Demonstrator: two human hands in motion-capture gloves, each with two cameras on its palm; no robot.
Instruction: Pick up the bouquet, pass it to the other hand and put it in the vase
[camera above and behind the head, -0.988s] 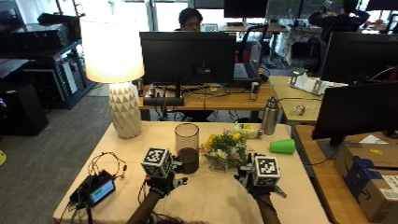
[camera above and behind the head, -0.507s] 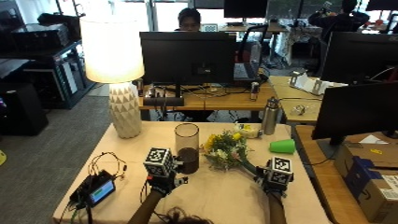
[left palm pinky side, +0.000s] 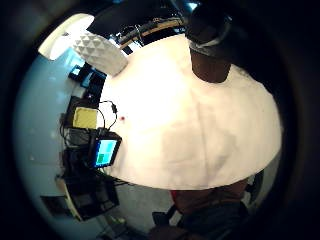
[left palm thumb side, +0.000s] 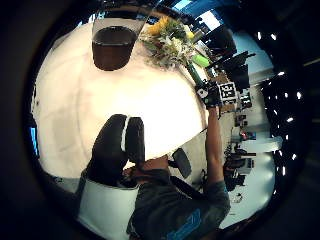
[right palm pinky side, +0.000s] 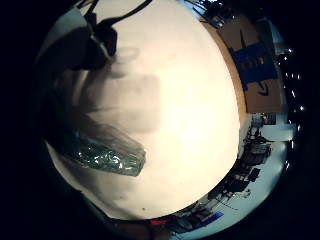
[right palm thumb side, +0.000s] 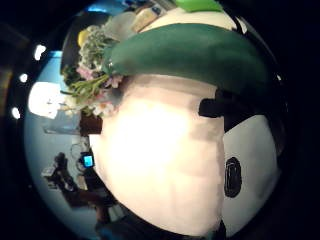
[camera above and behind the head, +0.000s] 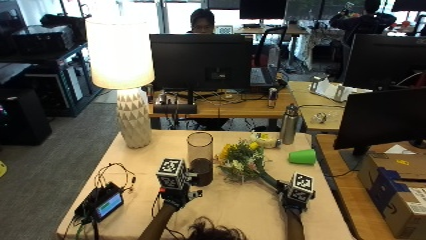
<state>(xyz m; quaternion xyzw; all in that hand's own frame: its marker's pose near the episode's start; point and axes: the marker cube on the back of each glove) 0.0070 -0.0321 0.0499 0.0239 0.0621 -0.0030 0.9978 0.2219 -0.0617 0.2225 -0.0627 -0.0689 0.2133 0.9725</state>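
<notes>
The bouquet (camera above and behind the head: 241, 159) of yellow and white flowers lies on the cream table (camera above and behind the head: 226, 210), and its green wrapped stems (right palm thumb side: 190, 50) run back toward my right hand (camera above and behind the head: 298, 192). That hand sits on the stem end, and a finger (right palm thumb side: 215, 107) curls against the stems. The clear wrap's end (right palm pinky side: 107, 152) rests on the tabletop. Left of the flowers stands the vase (camera above and behind the head: 200, 157), a tall clear glass with a dark bottom, also visible in the palm views (left palm thumb side: 112, 47) (left palm pinky side: 210, 55). My left hand (camera above and behind the head: 174, 187) hovers just in front of the vase and holds nothing.
A white lamp (camera above and behind the head: 133, 117) stands at the table's back left. A device with a screen and cables (camera above and behind the head: 103, 202) lies near the front left corner. A green cup (camera above and behind the head: 303, 156) and a metal bottle (camera above and behind the head: 288, 125) are at the right. Cardboard boxes (camera above and behind the head: 393, 190) sit beyond the right edge.
My right hand has slid right along the stems to their end and settled lower. The bouquet, vase and left hand have stayed in place.
</notes>
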